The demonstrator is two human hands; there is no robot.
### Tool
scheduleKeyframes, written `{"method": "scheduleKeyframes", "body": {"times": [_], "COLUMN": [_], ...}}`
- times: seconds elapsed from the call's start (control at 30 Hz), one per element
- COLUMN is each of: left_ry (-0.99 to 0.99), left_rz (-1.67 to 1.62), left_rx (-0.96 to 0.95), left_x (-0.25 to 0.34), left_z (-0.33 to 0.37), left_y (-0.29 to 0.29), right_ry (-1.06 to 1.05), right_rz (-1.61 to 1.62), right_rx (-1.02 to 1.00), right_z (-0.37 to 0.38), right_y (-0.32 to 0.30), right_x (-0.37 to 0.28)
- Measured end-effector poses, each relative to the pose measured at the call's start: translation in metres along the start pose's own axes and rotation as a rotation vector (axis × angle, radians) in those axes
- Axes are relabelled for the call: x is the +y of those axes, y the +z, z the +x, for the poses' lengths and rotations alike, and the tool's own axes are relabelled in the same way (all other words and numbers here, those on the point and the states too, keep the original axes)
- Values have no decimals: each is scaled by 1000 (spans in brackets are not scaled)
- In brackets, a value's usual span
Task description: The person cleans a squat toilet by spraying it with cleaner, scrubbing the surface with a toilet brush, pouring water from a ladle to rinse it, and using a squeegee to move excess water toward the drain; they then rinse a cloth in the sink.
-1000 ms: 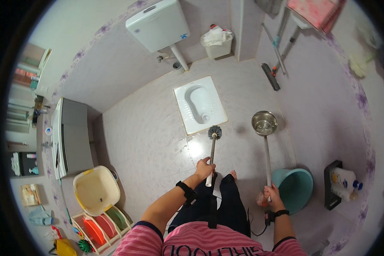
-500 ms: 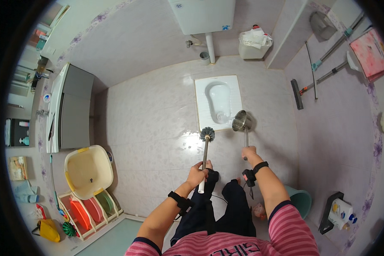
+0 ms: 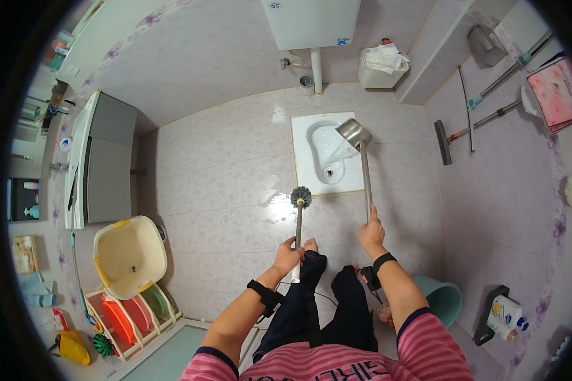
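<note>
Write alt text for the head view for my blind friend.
A person's right hand holds a long-handled metal dipper tilted over a white squat toilet, water streaming into it; the left hand holds a toilet brush.

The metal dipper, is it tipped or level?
Tipped: the metal dipper leans over the squat toilet, with water streaming down from it.

The one view comes from a camera on the wearer's head, the left of a pair, looking steeply down and forward over the body through a wide fisheye lens. The striped shirt (image 3: 299, 355) is nearest, filling the bottom centre, with the forearms (image 3: 401, 286) rising from the lower edge. The squat toilet (image 3: 303, 162) lies farther off, just above mid-frame; the cistern (image 3: 311, 24) is cut by the top edge. The walls (image 3: 489, 209) bow toward the dark, rounded rim.
</note>
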State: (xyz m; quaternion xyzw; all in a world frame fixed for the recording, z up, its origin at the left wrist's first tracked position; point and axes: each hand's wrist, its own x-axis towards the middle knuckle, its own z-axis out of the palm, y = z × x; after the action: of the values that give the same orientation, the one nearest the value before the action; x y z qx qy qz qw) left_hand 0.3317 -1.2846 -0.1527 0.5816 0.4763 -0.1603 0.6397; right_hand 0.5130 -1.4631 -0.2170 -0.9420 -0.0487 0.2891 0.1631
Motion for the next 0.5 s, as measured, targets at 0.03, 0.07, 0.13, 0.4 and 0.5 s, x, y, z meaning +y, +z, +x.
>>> {"method": "scheduleKeyframes", "body": {"times": [0.03, 0.07, 0.13, 0.4, 0.5], "left_ry": [3, 19, 38, 209, 207], "left_rz": [5, 13, 27, 117, 111], "left_rx": [-4, -15, -33, 35, 19], "left_x": [2, 3, 10, 42, 60], "left_z": [1, 1, -2, -18, -30], "left_y": [1, 3, 9, 54, 70], "right_ry": [-23, -46, -74, -83, -141], "right_rz": [-19, -38, -37, 85, 194], "right_rx": [32, 64, 118, 268, 346], "right_z": [-4, -9, -19, -75, -93], "right_y": [-8, -15, -29, -88, -96], "right_x": [6, 11, 25, 81, 109]}}
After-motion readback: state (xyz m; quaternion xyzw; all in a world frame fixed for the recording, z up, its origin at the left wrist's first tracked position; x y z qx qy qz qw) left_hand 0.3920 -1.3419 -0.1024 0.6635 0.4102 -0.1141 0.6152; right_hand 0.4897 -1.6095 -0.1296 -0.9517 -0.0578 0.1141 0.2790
